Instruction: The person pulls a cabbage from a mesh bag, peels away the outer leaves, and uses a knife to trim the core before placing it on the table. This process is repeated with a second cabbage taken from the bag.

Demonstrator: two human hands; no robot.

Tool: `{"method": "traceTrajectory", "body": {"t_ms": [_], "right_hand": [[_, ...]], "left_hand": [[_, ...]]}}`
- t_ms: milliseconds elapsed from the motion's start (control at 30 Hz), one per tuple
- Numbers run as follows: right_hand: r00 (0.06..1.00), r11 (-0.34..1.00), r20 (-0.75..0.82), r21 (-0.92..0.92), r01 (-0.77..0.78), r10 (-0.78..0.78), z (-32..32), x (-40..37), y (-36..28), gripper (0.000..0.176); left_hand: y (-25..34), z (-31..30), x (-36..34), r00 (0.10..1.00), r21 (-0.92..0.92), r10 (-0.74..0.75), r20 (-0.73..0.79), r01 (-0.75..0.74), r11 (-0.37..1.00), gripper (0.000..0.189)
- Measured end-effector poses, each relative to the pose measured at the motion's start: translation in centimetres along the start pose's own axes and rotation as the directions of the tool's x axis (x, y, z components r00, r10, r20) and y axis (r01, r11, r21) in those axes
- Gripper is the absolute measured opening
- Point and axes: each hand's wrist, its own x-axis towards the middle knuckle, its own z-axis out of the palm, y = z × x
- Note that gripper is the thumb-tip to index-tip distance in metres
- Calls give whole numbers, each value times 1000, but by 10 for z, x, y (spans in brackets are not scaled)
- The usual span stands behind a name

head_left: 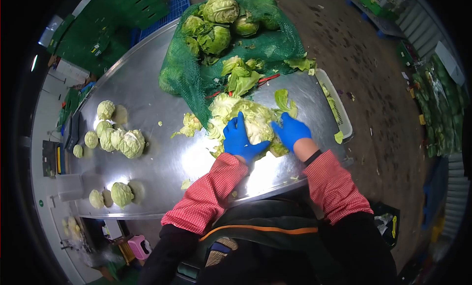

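My left hand (241, 139), in a blue glove, lies with fingers spread against the left side of a pale cabbage (257, 127). At the cabbage's right is my right hand (291, 130), also blue-gloved, its fingers apart and close to the leaves. Loose outer leaves (224, 105) are heaped around and behind the cabbage. A greener leaf (283, 101) lies just beyond my right hand. Behind this heap, a green net sack (182, 73) lies open with whole cabbages (220, 8) on it.
The metal table (167, 132) carries small trimmed cabbages (132, 143) at the left and two more (122, 194) near its front left. A white tray (339, 105) with leaf scraps sits along the right edge. Green crates (132, 14) stand behind the table.
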Motion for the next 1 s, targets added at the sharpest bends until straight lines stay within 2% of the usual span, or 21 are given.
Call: {"method": "traceTrajectory", "body": {"t_ms": [33,133,167,267,300,333,367,467,533,567,600,633,667,733,867,933,1000], "right_hand": [[993,997,-92,22,75,-72,13,-7,-5,64],[969,996,-240,56,65,-50,26,-2,-19,67],[936,991,-336,50,124,-100,41,13,-11,54],[983,996,-166,28,81,-76,37,27,-11,43],[953,991,-286,55,118,-98,51,34,2,33],[975,996,-220,74,42,-25,53,40,14,33],[968,994,-248,102,48,-21,60,40,25,33],[948,984,-314,143,102,-53,55,29,23,32],[933,978,-352,160,137,-73,36,22,13,32],[927,975,-366,167,150,-80,25,19,10,32],[921,971,-379,174,162,-86,18,19,10,31],[905,975,-419,158,156,-76,11,22,11,31],[872,966,-479,164,202,-102,3,21,12,29],[881,966,-463,169,196,-97,0,35,20,34],[834,951,-506,81,298,-218,4,47,13,55],[818,937,-496,22,349,-293,-9,10,-30,65],[867,783,-277,376,495,-415,-8,-18,-51,73]], "left_hand": [[-2,-1,1,1000,-45,15,19,-14,999,122],[-9,-5,-4,996,-169,81,32,-74,983,122],[-15,-4,-4,994,-202,106,27,-99,974,122],[-28,-8,-7,993,-345,115,-6,-110,932,115],[-31,-10,-9,994,-400,109,-14,-106,910,112],[-35,-12,-13,994,-456,105,-19,-102,884,109],[-45,-11,-15,994,-531,100,-40,-106,841,100],[-71,3,-9,1000,-799,-28,-1,16,601,96],[-76,-9,-7,989,-826,-126,80,137,546,80],[-83,-10,-6,972,-941,-164,166,206,268,74],[-85,-16,-6,951,-966,-172,258,256,-35,68],[-80,-31,-5,920,-896,-110,376,331,-295,62],[-76,-49,-10,866,-786,-75,495,409,-464,64],[-67,-65,-9,899,-790,-71,433,341,-510,65],[-59,-77,-13,910,-709,44,412,350,-612,69],[-48,-83,-13,906,-739,22,423,359,-571,73],[-41,-85,-17,890,-761,13,456,397,-514,75]]}}
